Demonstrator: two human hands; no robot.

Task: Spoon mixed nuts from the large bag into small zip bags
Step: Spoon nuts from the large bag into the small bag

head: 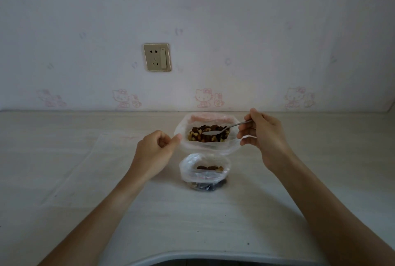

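**Spoon in the nuts, left hand keeping the big bag open**

The large bag (208, 133) stands near the far edge of the worktop (85, 180), about the middle of its width, with its mouth rolled wide open. The left hand (155, 151) pinches the left rim of this bag between thumb and curled fingers. I think this is to keep the soft plastic from folding in and to hold the bag steady while the spoon digs.

The right hand (259, 132) has its fingers closed on the far end of the spoon (222, 130) handle. The bowl of the spoon lies low on the nuts (198, 135) and looks empty, so a scoop seems about to begin.

The small bag (205, 171) stands just in front of the large one, toward the near edge, nearly touching it. Its mouth is also open and some nuts are already inside. The short way between the two bags probably means fewer nuts fall on the worktop. More flat, clear bags seem to lie toward the left edge, but they are hard to see.
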